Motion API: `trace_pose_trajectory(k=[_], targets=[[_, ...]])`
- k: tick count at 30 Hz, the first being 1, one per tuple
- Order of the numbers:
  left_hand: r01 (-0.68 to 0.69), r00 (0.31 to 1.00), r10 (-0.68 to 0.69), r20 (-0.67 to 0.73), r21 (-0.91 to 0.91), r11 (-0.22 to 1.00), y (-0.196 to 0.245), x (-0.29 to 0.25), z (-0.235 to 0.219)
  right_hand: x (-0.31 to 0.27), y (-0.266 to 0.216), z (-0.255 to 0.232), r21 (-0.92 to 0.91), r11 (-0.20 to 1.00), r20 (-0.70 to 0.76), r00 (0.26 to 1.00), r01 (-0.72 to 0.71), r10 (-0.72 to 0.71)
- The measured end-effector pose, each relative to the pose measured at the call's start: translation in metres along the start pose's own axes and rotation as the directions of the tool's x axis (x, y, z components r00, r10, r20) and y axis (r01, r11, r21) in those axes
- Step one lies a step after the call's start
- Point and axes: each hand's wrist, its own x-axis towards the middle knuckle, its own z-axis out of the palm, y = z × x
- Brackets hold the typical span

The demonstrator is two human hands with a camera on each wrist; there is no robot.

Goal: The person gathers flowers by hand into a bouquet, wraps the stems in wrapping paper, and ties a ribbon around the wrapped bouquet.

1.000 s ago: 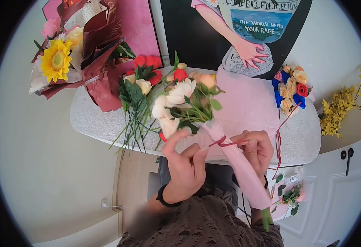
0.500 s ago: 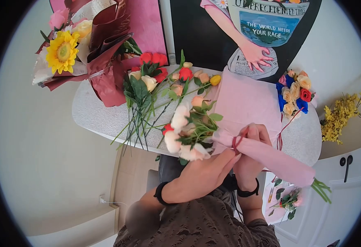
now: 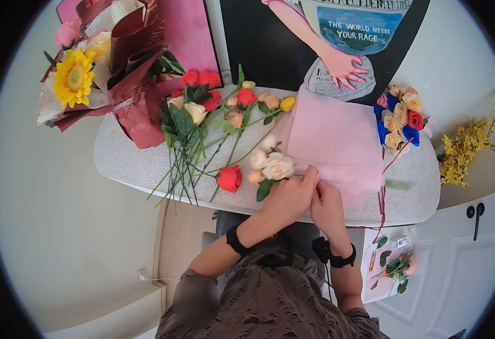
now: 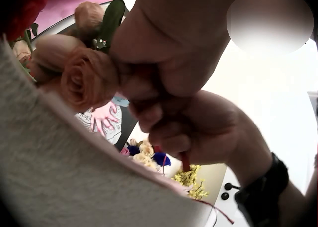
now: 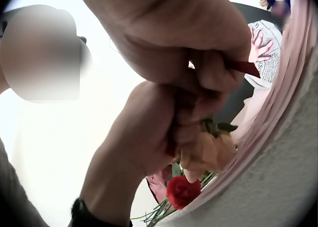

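Both hands meet at the wrapped stems of a small bouquet [image 3: 277,166] of pale blossoms, its flowers pointing left. My left hand [image 3: 292,195] curls close behind the blooms and grips a red ribbon. Right beside it, my right hand [image 3: 328,209] pinches the ribbon too; a red end [image 5: 246,68] pokes out of its fingers in the right wrist view. Most of the bouquet's pink wrapping is hidden behind the hands. Blurred green stem ends [image 3: 397,185] show at the right. In the left wrist view a peach rose [image 4: 82,80] lies next to the left hand.
Loose flowers [image 3: 188,127] with long stems lie on the white table [image 3: 126,152], a red rose [image 3: 229,178] near its front edge. Pink paper [image 3: 335,133] covers the middle. A maroon-wrapped bouquet [image 3: 140,121] stands left; a blue-and-peach bouquet [image 3: 397,120] sits right.
The bouquet has swung from slanting down right to lying nearly level along the table. My hands, apart on the ribbon at first, have come together over the wrapping.
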Motion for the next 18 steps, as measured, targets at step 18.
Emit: trace_pose_trajectory(k=[18], targets=[[-0.227,0.974,0.224,0.035,0.084,0.970,-0.028,-0.039,0.024,0.032,-0.012,-0.088,-0.089,0.994,0.608,0.786,-0.066,0.107]])
